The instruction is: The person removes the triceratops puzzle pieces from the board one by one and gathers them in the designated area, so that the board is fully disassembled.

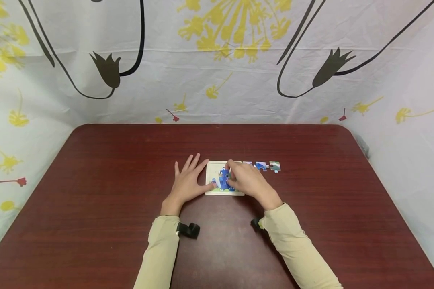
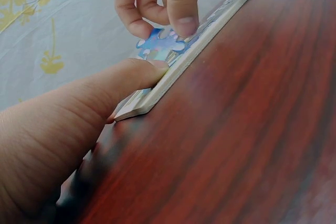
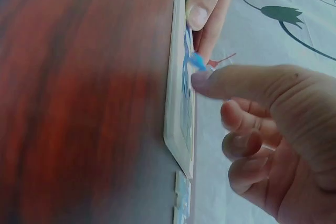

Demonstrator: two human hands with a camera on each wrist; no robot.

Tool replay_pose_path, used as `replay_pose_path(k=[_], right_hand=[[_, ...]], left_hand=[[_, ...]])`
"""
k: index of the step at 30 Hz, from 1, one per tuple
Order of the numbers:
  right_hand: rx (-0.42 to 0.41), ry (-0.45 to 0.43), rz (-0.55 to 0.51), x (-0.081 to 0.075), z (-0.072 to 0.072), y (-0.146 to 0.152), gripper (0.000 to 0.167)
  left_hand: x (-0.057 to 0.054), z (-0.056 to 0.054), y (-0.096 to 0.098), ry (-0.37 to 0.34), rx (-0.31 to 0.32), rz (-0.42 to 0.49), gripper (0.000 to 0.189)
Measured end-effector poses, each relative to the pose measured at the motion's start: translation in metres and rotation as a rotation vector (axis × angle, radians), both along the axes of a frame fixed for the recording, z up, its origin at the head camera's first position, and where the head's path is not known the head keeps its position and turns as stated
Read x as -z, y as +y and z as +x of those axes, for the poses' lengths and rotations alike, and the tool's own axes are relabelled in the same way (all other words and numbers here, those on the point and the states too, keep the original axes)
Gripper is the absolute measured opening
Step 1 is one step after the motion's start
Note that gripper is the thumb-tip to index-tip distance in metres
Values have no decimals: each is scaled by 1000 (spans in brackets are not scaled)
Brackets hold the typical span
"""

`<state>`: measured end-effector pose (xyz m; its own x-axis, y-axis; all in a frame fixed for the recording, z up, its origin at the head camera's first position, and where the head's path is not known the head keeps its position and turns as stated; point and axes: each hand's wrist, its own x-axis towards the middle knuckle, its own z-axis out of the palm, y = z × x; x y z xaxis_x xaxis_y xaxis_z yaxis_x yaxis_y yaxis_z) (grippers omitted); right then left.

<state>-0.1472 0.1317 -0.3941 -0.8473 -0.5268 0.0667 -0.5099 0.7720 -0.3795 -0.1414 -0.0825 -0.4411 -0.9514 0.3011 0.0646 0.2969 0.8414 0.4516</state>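
Observation:
A small puzzle board (image 1: 217, 194) with a pale rim lies near the middle of the table, partly filled with a blue picture. My right hand (image 1: 252, 181) is over its right half and pinches a blue puzzle piece (image 2: 157, 44) between thumb and fingers; that piece is tilted up from the board in the left wrist view. The left hand (image 1: 185, 185) lies at the board's left edge with fingers spread, its thumb (image 2: 142, 72) resting on the board near the piece. The right hand covers part of the picture.
Several loose puzzle pieces, among them a blue one (image 1: 261, 165) and a greenish one (image 1: 275, 165), lie in a row to the right of the board. The dark red table (image 1: 94, 208) meets a patterned white cloth (image 1: 217, 108) at the back and sides.

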Motion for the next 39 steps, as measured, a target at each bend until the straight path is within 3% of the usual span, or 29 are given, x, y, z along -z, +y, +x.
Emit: replay_pose_path(k=[11, 22, 30, 39], right_hand=[[60, -94, -122, -18, -7, 30, 30], [171, -138, -124, -30, -15, 77, 31], [190, -184, -99, -30, -17, 91, 28], [203, -347, -57, -27, -15, 101, 26]], left_hand=[[1, 0, 0, -1, -2, 4, 87], [1, 0, 0, 5, 6, 14, 87], [0, 0, -1, 8, -5, 19, 88], [1, 1, -1, 5, -3, 25, 88]])
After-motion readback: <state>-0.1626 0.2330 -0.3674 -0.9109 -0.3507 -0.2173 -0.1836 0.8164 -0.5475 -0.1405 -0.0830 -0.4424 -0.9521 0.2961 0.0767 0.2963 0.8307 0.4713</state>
